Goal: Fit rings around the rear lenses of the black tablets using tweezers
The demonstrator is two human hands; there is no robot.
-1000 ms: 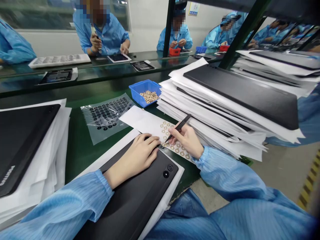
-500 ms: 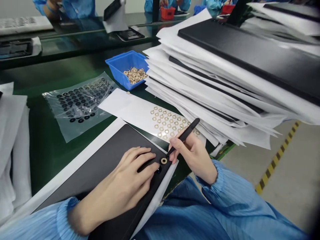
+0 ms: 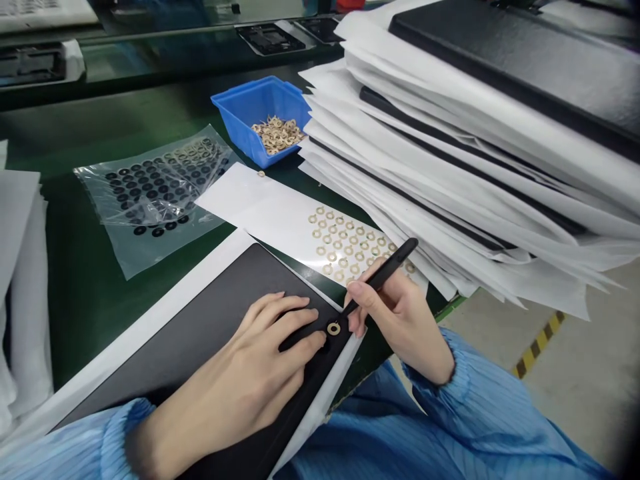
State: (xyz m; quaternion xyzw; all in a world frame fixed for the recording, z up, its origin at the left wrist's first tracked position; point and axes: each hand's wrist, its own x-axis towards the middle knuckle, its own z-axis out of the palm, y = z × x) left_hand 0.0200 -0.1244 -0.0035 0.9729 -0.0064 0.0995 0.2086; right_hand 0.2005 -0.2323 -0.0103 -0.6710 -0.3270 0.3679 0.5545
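Note:
A flat black panel (image 3: pixel 200 337) lies on white sheeting in front of me. My left hand (image 3: pixel 270 360) rests open on it, fingers spread, the fingertips close to a ring near the panel's corner. That ring (image 3: pixel 333 329) is gold-coloured and sits over a round spot on the panel. My right hand (image 3: pixel 395 310) is closed round black tweezers (image 3: pixel 385 272), holding them like a pen, with the tip at the ring's edge. Just beyond, a white sheet (image 3: pixel 250 200) carries rows of similar gold rings (image 3: pixel 343 235).
A blue bin (image 3: pixel 237 123) holds loose tan ring-shaped pieces (image 3: pixel 277 135). Left of it lies a clear bag (image 3: pixel 133 257) over black rings. A tall stack of black panels and white sheets (image 3: pixel 450 173) stands at right; more white sheets (image 3: pixel 23 267) are at left. Black device parts (image 3: pixel 270 39) lie behind.
The view has tilted downward, so the people at the back have mostly left the picture. Both hands keep nearly the same places, with the tweezers still at the ring.

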